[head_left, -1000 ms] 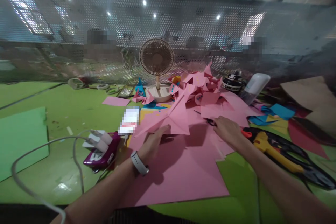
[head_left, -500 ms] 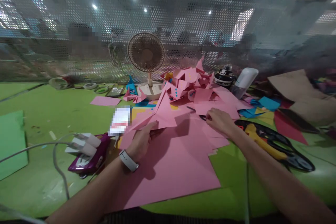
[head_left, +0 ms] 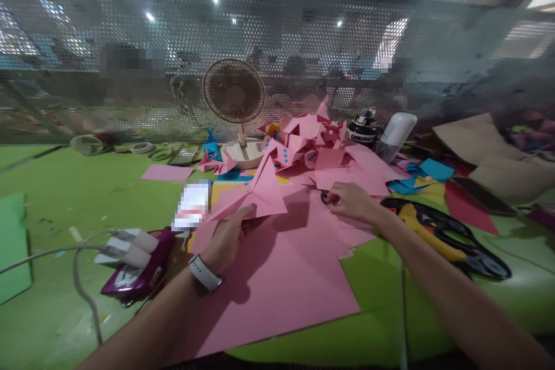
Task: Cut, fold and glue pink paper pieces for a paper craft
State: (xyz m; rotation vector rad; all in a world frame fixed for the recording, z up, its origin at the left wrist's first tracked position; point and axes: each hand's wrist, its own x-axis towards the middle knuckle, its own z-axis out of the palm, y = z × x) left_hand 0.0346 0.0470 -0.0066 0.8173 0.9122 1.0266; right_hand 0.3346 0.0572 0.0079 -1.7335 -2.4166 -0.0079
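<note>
Table (head_left: pixel 376 289): green, bearing the paper at its near edge.
Sheet (head_left: pixel 295 283): pink, laid flat before the person, apparently as a work surface.
Folded piece (head_left: pixel 269 193): raised above the sheet, perhaps to protect its creases.
Left hand (head_left: pixel 226 243): half-curled, thumb over the folded piece, pinching it.
Right hand (head_left: pixel 353 201): well apart from the left, fingers closed on likely scissors (head_left: pixel 324 198).

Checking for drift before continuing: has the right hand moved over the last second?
Yes: the right hand has shifted slightly left, its sideways gap to the fan a little narrower.
</note>
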